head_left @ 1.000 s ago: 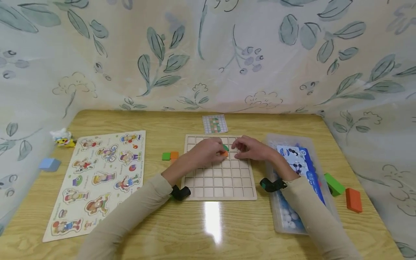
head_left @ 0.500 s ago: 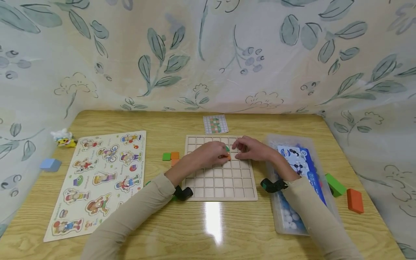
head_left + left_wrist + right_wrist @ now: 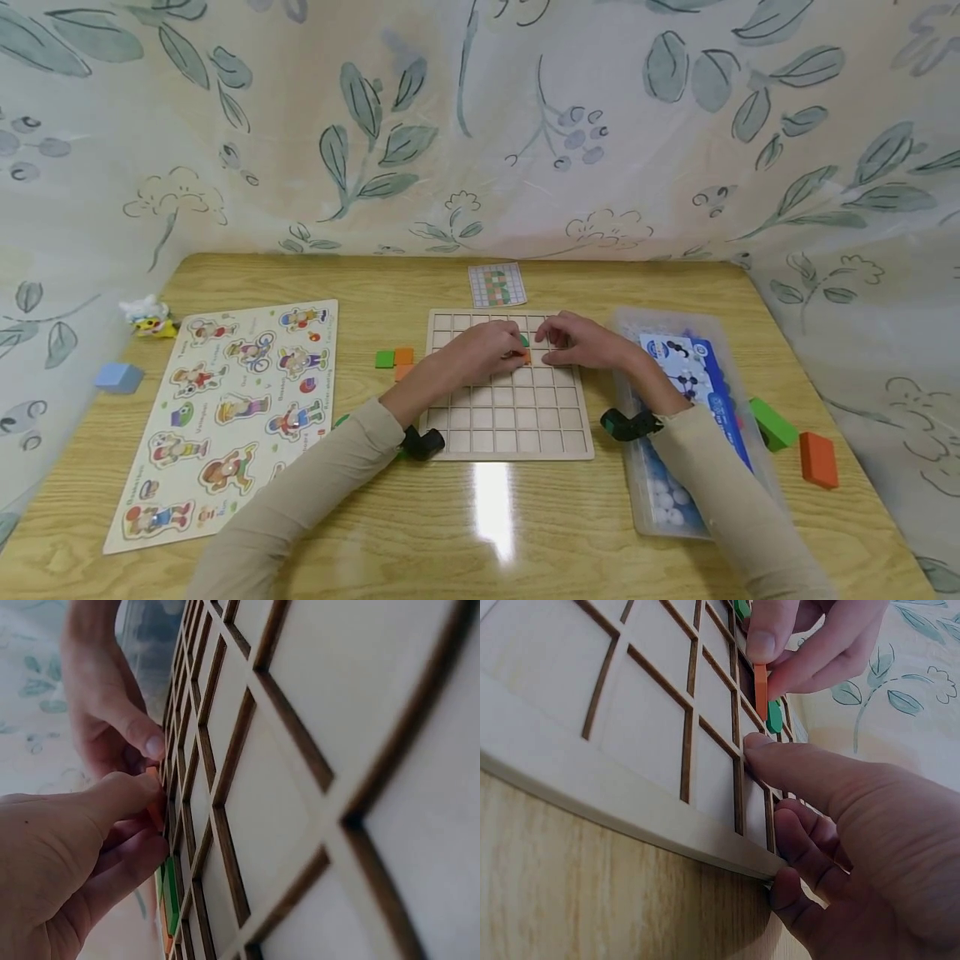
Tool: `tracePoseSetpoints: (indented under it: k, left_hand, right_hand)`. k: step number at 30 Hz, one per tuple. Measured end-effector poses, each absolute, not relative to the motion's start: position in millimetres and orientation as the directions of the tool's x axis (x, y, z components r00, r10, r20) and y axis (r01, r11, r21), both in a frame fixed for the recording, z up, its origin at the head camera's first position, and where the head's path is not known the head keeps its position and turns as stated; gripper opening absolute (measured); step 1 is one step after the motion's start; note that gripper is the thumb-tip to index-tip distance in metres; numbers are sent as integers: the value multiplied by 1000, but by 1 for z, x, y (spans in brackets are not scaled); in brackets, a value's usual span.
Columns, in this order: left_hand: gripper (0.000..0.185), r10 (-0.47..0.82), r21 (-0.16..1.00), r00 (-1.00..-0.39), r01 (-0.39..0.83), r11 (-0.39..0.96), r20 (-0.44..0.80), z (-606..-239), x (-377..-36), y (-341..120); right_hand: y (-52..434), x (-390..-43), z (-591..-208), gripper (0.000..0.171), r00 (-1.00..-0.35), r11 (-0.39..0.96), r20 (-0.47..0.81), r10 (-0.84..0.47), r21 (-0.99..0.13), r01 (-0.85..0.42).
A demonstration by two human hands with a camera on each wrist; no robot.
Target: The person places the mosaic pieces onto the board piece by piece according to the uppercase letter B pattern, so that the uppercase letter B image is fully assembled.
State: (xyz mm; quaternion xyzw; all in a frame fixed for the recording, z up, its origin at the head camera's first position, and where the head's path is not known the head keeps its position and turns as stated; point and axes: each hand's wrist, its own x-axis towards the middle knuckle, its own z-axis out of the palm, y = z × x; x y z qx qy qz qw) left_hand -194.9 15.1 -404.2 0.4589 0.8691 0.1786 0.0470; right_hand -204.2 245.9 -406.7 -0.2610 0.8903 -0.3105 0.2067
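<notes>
A wooden grid board (image 3: 515, 419) lies flat on the table. Over its upper middle, my left hand (image 3: 489, 348) pinches a small orange tile (image 3: 761, 694) between thumb and fingers. The tile stands on edge against a cell of the grid in the right wrist view. Right beside it lies a green piece with a curved edge (image 3: 775, 717). In the left wrist view, another view of the green piece (image 3: 173, 894) shows below the fingertips. My right hand (image 3: 585, 342) rests at the board's right side, fingers loosely bent, thumb touching the grid, holding no tile.
A pattern card (image 3: 497, 286) lies behind the board. Green (image 3: 385, 359) and orange tiles (image 3: 403, 357) lie to its left, near a picture puzzle (image 3: 247, 392). A clear plastic box (image 3: 637, 500) stands under my right forearm. Loose blocks (image 3: 818, 460) lie farther right.
My left hand has shifted slightly right with the orange tile, then stays nearly in place over the same cells. My right hand has hardly moved.
</notes>
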Motion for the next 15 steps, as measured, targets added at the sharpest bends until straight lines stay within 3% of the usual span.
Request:
tracePoseSetpoints:
  k: [7, 15]
  left_hand:
    - [13, 813, 367, -579, 771, 521, 61, -403, -197, 18]
    - [15, 802, 291, -591, 785, 547, 86, -399, -191, 12]
  right_hand:
    - [246, -204, -405, 26, -774, 664, -204, -599, -667, -339]
    - [246, -204, -406, 25, -774, 663, -197, -602, -664, -346]
